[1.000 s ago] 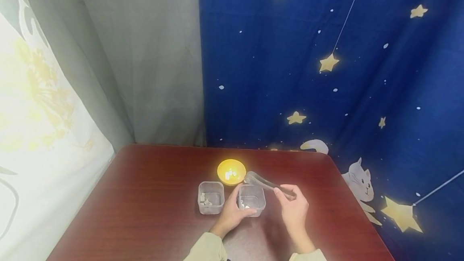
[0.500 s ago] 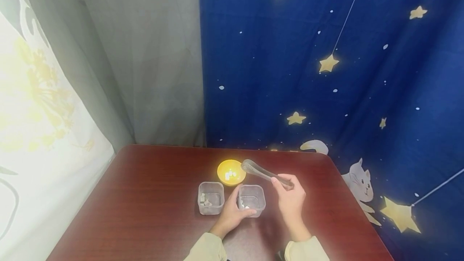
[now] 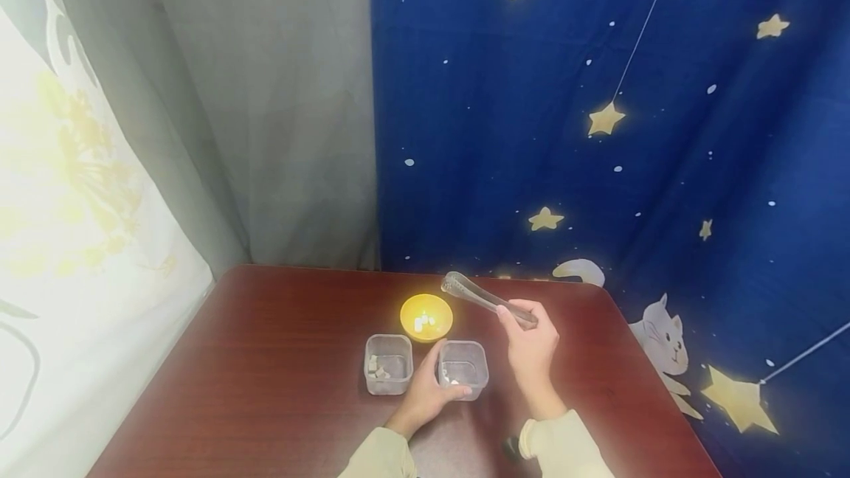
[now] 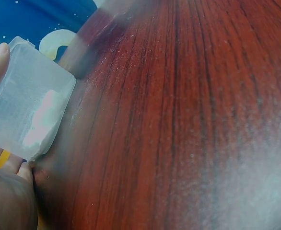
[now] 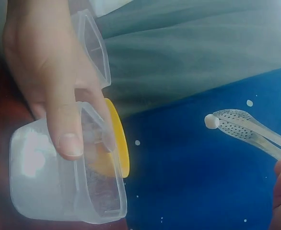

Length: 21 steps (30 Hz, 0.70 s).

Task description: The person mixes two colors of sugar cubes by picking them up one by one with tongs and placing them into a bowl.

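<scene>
A pair of tongs [image 3: 481, 299] is gripped at its handle end by the right hand [image 3: 526, 349], the fingers curled round it. The long axis of the tongs runs from the hand up and to the left in the head view, with the perforated tips pointed toward the far left, raised above and just behind the yellow bowl [image 3: 426, 317]. In the right wrist view a small white pellet [image 5: 211, 121] is seen pinched at the tips of the tongs [image 5: 248, 128], which lie nearly level there and point left.

The right-hand clear container [image 3: 462, 369] is held by the left hand [image 3: 425, 397], with the thumb laid over its near rim and the fingers wrapped round its side. Small pale pieces are seen in its bottom. A second clear container [image 3: 388, 364] stands just to its left, apart from it, with a few pieces inside as well. The yellow bowl is placed just behind the gap between the two containers, and white pellets are held in it.

Everything is carried by a dark red wooden surface [image 3: 265, 360] with a rounded far right corner. Behind it a blue cloth [image 3: 598, 131] printed with yellow stars and a white cat is hung, with a grey curtain [image 3: 265, 109] beside it and a pale floral curtain [image 3: 73, 242] at the left.
</scene>
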Each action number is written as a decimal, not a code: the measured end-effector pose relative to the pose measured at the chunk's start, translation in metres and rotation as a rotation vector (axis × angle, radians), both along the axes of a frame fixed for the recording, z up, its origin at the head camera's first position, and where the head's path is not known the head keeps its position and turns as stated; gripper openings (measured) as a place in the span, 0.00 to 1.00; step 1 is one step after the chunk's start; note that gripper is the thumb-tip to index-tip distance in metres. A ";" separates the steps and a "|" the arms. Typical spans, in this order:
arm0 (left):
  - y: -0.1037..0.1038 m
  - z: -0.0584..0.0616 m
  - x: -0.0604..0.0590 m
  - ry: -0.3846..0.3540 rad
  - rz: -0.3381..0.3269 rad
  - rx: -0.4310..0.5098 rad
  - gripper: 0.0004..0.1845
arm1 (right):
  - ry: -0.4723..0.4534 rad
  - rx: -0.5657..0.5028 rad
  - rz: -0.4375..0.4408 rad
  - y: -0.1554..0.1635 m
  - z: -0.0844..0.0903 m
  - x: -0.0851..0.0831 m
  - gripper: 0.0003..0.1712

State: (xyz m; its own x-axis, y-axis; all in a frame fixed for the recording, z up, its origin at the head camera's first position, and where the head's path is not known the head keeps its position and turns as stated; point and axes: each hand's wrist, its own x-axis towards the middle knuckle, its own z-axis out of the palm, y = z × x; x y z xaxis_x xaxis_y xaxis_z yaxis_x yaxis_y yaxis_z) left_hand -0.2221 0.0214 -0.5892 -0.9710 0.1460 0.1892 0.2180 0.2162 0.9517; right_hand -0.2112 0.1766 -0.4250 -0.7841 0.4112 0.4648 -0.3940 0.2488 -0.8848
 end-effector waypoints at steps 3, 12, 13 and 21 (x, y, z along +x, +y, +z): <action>0.000 0.001 0.000 -0.001 0.001 0.000 0.56 | 0.010 -0.014 0.008 -0.001 0.001 -0.002 0.13; 0.000 -0.002 0.000 -0.003 0.004 -0.004 0.56 | 0.043 -0.013 0.013 -0.002 0.005 -0.004 0.14; 0.000 -0.002 0.000 -0.003 0.005 -0.002 0.56 | 0.045 -0.010 0.012 -0.002 0.005 -0.004 0.14; 0.000 -0.001 0.000 -0.001 0.006 -0.001 0.56 | -0.006 0.031 -0.023 0.002 -0.004 -0.007 0.14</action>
